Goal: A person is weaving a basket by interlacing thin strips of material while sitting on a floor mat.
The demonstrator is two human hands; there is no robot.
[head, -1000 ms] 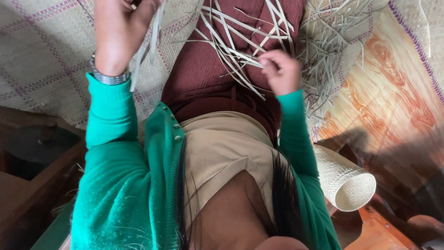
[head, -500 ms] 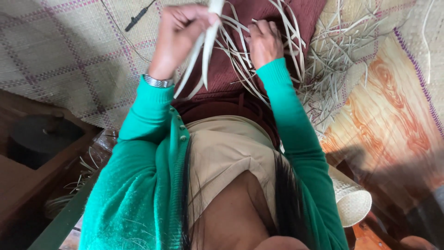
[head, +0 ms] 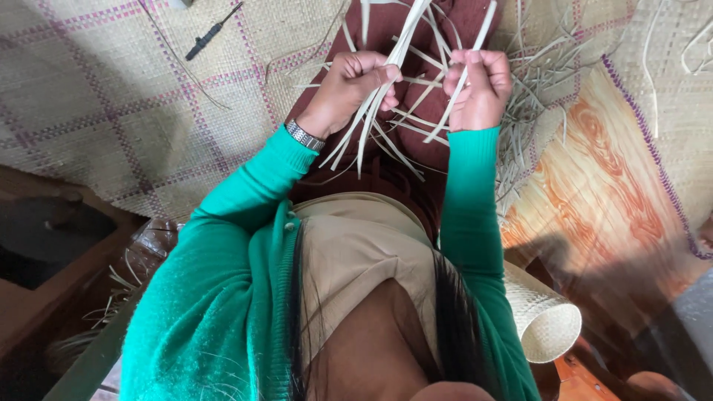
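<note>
Left hand (head: 355, 78) closed around bundle of pale reed strips (head: 386, 82), raised over maroon lap, probably to keep strips sorted. Right hand (head: 479, 89) fingers pinched on single strip (head: 475, 41), drawn apart from bundle. Strip tops cut off by frame edge; small dark tool (head: 212, 32) on woven mat (head: 111, 111) hard to identify.

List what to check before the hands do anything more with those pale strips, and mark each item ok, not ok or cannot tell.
1. Left hand closed around the bundle of strips: ok.
2. Right hand pinching a single strip, apart from the bundle: ok.
3. Strip ends even at the top: cannot tell, they run out of view.
4. Loose strips on the maroon cloth lie crossed and untidy: not ok.
5. Dark tool on the woven mat lies apart from both hands: ok.
</note>
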